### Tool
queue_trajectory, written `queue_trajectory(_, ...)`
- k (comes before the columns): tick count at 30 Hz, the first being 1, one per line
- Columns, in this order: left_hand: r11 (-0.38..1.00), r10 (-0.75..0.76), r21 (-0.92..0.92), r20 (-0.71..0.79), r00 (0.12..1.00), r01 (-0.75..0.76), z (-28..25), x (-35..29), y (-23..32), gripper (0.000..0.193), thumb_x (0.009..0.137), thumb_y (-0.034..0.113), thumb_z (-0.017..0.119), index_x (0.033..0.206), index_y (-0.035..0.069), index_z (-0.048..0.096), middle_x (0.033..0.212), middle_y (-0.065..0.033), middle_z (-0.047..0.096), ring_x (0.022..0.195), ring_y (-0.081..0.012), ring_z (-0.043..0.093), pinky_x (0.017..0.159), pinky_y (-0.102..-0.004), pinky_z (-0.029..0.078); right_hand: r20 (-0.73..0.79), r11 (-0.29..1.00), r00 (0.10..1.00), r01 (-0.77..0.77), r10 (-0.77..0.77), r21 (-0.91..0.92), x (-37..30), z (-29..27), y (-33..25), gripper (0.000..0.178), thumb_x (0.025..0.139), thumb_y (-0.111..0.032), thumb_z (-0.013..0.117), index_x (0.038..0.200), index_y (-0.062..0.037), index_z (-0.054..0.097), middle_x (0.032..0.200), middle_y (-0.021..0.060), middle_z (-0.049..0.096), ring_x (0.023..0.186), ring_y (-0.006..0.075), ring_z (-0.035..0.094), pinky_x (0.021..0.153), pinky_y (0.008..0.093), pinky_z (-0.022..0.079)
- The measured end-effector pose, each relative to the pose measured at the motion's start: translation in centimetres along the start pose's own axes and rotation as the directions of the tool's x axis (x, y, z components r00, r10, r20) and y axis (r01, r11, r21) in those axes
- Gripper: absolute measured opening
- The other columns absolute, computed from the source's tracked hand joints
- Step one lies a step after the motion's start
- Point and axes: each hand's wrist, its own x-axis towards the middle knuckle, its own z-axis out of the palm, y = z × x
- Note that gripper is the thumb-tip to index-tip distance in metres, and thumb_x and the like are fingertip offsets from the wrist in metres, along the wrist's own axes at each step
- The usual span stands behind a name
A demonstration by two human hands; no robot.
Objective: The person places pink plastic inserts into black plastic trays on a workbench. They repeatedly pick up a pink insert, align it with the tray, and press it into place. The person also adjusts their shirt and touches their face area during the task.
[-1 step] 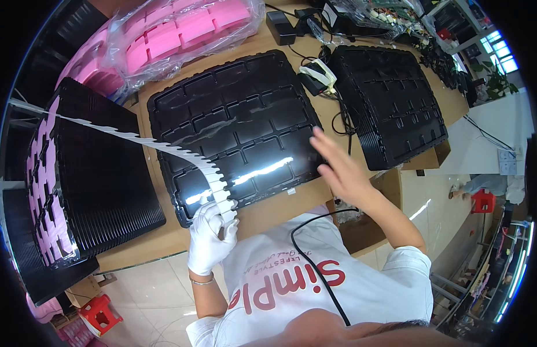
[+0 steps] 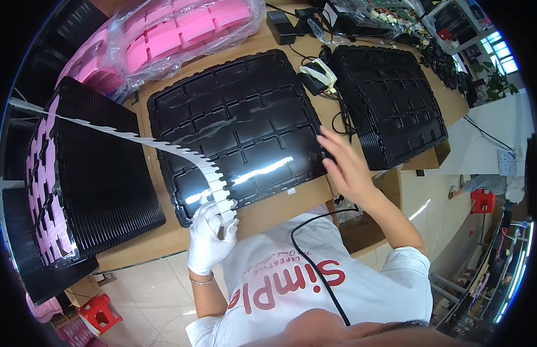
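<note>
White-gloved left hand [image 2: 209,238] pinches the near end of a white notched strip [image 2: 181,151], fingers closed on it just off the near edge of the black moulded tray [image 2: 239,124]. Strip runs from there up and left, across the tray's near-left corner and over the black tray stack [image 2: 100,185] to its left. Bare right hand [image 2: 345,168] hovers at the tray's right edge, fingers spread wide, holding nothing. Judged step: strip being fed toward the tray. Next move likely calls for the right hand to steady the tray or take the strip.
</note>
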Motion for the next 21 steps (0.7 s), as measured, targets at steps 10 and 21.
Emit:
queue_trajectory(10,0.910,-0.263,-0.353,-0.080,0.961,0.220,-0.1,-2.2,-1.1,0.025,0.079,-0.003,0.064,0.104,0.000,0.062,0.109,-0.0113,0.066,0.085,-0.0147,0.061,0.067,-0.0264,0.057,-0.129,0.989,0.981,0.147,-0.145,0.009,-2.8,3.0,-1.3,0.020,0.079,-0.006,0.072,0.098,-0.0060,0.068,0.087,0.0080,0.057,0.077,0.0258,0.059,0.069,0.0365,0.050)
queue_trajectory(21,0.645,-0.611,-0.681,-0.187,0.769,0.347,-2.1,-5.6,0.1,0.033,0.087,0.000,0.061,0.119,0.001,0.053,0.110,-0.0100,0.063,0.076,-0.0069,0.057,0.062,-0.0207,0.057,-0.023,0.982,0.993,0.108,-0.113,-0.158,-4.7,9.2,-1.8,0.014,0.079,-0.009,0.072,0.085,-0.0045,0.061,0.083,0.0085,0.058,0.072,0.0275,0.061,0.062,0.0368,0.051)
